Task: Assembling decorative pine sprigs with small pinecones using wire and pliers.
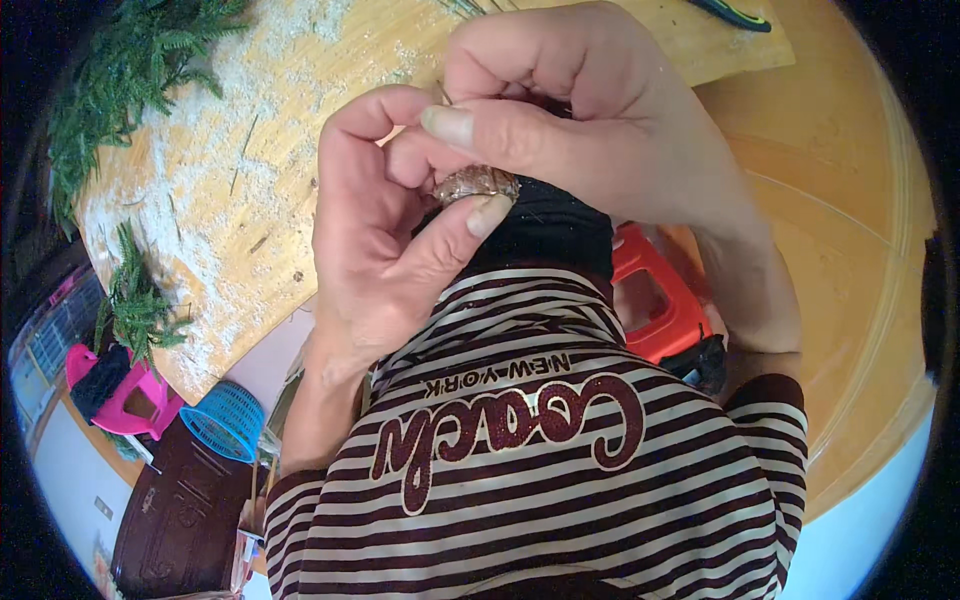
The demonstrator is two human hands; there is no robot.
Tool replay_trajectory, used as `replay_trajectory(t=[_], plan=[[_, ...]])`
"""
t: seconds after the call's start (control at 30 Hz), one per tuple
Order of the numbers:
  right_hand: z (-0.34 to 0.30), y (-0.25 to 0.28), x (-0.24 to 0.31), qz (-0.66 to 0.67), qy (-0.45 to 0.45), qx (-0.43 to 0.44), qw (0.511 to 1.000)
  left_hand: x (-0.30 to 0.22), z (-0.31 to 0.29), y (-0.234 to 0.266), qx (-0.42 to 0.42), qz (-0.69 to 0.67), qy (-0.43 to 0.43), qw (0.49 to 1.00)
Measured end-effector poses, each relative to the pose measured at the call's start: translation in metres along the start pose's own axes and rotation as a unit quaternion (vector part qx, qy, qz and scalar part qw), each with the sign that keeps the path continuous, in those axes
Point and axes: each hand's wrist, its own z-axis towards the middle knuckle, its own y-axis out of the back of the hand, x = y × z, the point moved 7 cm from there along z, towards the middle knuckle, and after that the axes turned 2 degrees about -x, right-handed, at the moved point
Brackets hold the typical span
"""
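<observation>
Close in front of my chest, over my lap, both hands are together. My left hand [365, 225] has its thumb and fingers closed on a small, shiny brown thing [475, 182] that looks like a pine cone, partly covered by the fingers. Just above it, my right hand [590, 110] is closed, its thumb tip pressed near my left fingertips. A thin wire or stem [443, 92] sticks up between the hands, and the right fingers seem to pinch it. Its lower end is hidden.
A wooden table [275, 235] strewn with white flakes lies ahead. Green artificial pine branches [130, 100] lie at its left, a smaller sprig [140, 295] at its edge. A black-and-yellow tool handle [735, 12] lies far right. Around are a red stool [665, 310], pink stool [145, 400] and blue basket [225, 420].
</observation>
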Motion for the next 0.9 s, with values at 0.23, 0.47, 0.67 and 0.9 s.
replay_trajectory(t=[0.23, 0.47, 0.67, 0.9], plan=[[-0.022, -0.010, -0.027, 0.371, -0.456, -0.019, 0.809, 0.000, -0.003, 0.003, 0.011, 0.042, -0.062, 0.997], [-0.024, -0.006, -0.029, 0.300, -0.442, -0.025, 0.845, -0.003, -0.004, 0.001, 0.014, 0.049, -0.095, 0.994], [-0.024, -0.013, -0.030, 0.322, -0.414, -0.004, 0.852, -0.004, -0.007, -0.001, -0.002, 0.048, -0.082, 0.995], [-0.026, -0.015, -0.028, 0.310, -0.554, 0.069, 0.769, 0.000, -0.010, 0.000, 0.018, 0.036, -0.097, 0.994]])
